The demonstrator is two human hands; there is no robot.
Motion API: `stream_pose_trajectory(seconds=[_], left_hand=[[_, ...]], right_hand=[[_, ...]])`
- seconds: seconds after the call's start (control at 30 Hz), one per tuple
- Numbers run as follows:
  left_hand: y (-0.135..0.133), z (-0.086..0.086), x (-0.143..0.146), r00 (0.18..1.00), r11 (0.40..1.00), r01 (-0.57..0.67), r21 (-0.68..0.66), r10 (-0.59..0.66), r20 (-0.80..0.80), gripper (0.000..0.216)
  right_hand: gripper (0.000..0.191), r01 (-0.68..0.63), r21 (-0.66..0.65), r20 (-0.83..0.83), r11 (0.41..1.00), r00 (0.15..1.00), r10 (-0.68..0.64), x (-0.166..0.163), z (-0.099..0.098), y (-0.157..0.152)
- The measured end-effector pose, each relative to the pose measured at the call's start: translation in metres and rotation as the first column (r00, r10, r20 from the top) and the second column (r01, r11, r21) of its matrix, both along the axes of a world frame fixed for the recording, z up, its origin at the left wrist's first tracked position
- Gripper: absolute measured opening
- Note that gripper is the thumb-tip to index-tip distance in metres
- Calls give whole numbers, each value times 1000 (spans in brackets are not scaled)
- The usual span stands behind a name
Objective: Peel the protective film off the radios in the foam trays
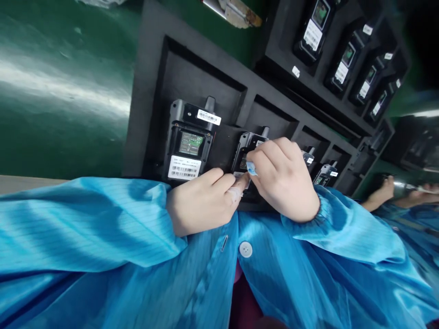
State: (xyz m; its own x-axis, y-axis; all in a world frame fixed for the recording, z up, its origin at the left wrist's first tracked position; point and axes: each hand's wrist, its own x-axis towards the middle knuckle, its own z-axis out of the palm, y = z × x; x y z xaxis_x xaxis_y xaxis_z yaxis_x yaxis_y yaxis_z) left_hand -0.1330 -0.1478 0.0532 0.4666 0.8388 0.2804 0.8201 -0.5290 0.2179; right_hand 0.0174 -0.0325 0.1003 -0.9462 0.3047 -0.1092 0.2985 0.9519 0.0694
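A black foam tray point(147, 82) holds a row of black handheld devices lying back side up. The leftmost device point(190, 139) shows a circuit window and white barcode labels. My left hand point(202, 201) is curled, its fingers pressed against the lower edge of the second device point(247, 147). My right hand point(284, 180) is closed over that device, pinching a small light-blue piece point(251, 168) between its fingertips. Both wrists come out of blue smock sleeves.
A second foam tray point(284, 41) behind holds several more devices point(313, 27) with white labels. The bench top point(61, 82) is green. At the far right another person's hands point(387, 192) in blue sleeves hold a metal tool.
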Motion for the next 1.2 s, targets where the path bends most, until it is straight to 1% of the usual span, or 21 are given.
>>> stream_pose_trajectory(seconds=[0.07,0.17,0.33,0.4,0.47,0.53,0.57,0.63,0.7,0.77,0.87,0.97,1.03,1.1,1.2], left_hand=[[-2,-2,1,1000,1000,-9,-4,9,6,33],[-3,-3,4,999,999,-30,-16,30,13,35],[-5,-3,5,1000,999,-29,14,29,10,31],[-5,-4,4,1000,1000,-25,16,25,5,33],[-5,-5,5,1000,1000,-24,15,24,10,36],[-4,-6,5,999,999,-30,27,29,26,37],[-4,-5,4,999,999,-28,46,26,39,37],[-5,-3,-1,996,994,4,110,-14,84,32],[-10,0,-11,987,982,39,184,-66,145,25],[-19,3,-28,979,974,23,224,-68,193,21],[-36,2,-58,986,969,-67,240,27,166,23],[-50,-4,-81,992,966,-120,229,107,70,31],[-54,-8,-87,991,972,-136,190,134,23,35],[-54,-11,-87,990,978,-138,156,140,0,36],[-51,-15,-83,988,977,-153,146,154,2,36]], right_hand=[[12,4,-10,9,1000,1000,-4,2,0,0],[11,7,8,55,1000,998,-8,3,1,0],[10,-15,6,-13,1000,1000,15,3,0,-3],[9,-17,25,4,1000,1000,17,5,2,-2],[9,-23,15,24,1000,999,23,8,8,1],[7,-7,-61,-13,998,1000,6,12,17,5],[5,16,-110,-64,994,998,-23,13,22,8],[10,79,-202,-174,976,978,-115,13,30,12],[14,116,-275,-243,954,952,-185,9,34,14],[15,107,-340,-249,934,948,-199,1,35,12],[18,57,-400,-226,915,961,-159,-19,30,5],[17,-7,-396,-203,918,976,-79,-45,20,-2],[16,-49,-357,-176,933,984,-16,-62,12,-5],[21,-75,-298,-136,952,990,36,-76,6,-5],[26,-112,-204,-57,973,993,103,-88,4,-7]])
